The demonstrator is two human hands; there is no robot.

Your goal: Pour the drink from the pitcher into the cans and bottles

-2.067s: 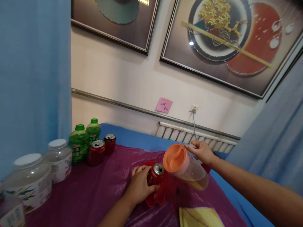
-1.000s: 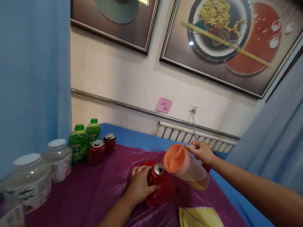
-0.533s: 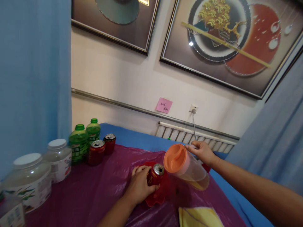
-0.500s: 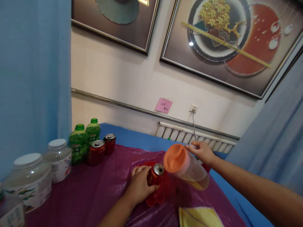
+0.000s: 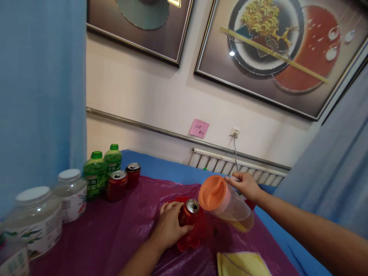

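Observation:
My left hand point(image 5: 170, 221) is wrapped around an open red drink can point(image 5: 188, 214), which stands over a red scalloped dish point(image 5: 192, 239). To its right, my right hand point(image 5: 246, 185) grips the handle of a clear plastic pitcher point(image 5: 234, 209). The pitcher has an orange lid point(image 5: 212, 193) and is tilted to the left, with its lid close to the can's top. Some yellowish liquid lies low inside it. Whether any liquid passes from the lid to the can, I cannot make out.
Two open red cans point(image 5: 117, 186), two green bottles point(image 5: 94, 174) and white-lidded clear jars point(image 5: 70, 195) line the left side. A folded yellow cloth point(image 5: 241, 263) lies at the front on the purple plastic sheet point(image 5: 115, 234). A radiator point(image 5: 212, 163) stands behind.

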